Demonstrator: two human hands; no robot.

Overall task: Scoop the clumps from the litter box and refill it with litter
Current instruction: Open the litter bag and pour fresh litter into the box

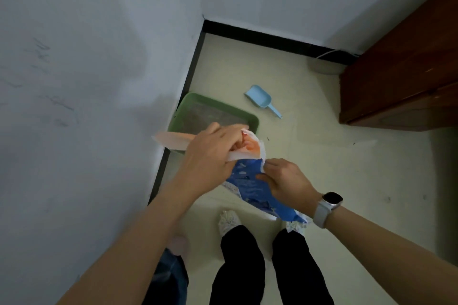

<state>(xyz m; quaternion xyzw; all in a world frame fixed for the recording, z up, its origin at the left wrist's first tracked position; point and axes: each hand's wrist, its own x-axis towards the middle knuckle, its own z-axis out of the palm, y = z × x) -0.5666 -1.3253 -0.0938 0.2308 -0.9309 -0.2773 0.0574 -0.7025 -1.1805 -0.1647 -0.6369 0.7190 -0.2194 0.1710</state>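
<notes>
1. Head view, hands: the person is standing over a corner of the room, holding a blue litter bag (250,188) in both hands above the floor. The left hand (210,156) is closing around the bag's white and orange top edge, where a loose flap is sticking out toward the wall. The right hand (285,181) is gripping the bag's blue side lower down, a watch (330,202) sitting on that wrist

2. Head view, box: the green litter box (252,122) is lying on the floor against the wall, just beyond the bag and partly hidden by it. Grey litter (210,116) is covering the bottom in what looks like an even layer; whether any clumps are remaining is too blurred to tell

3. Head view, scoop: the pale blue scoop (260,99) is lying on the floor beside the box, apart from it, with no hand near it

4. Progress, as a judgement: the scooping is looking finished, since the scoop is lying aside. The refill is only beginning; the bag's top is being worked open and nothing is pouring yet. Tipping the bag over the box is what is left
</notes>
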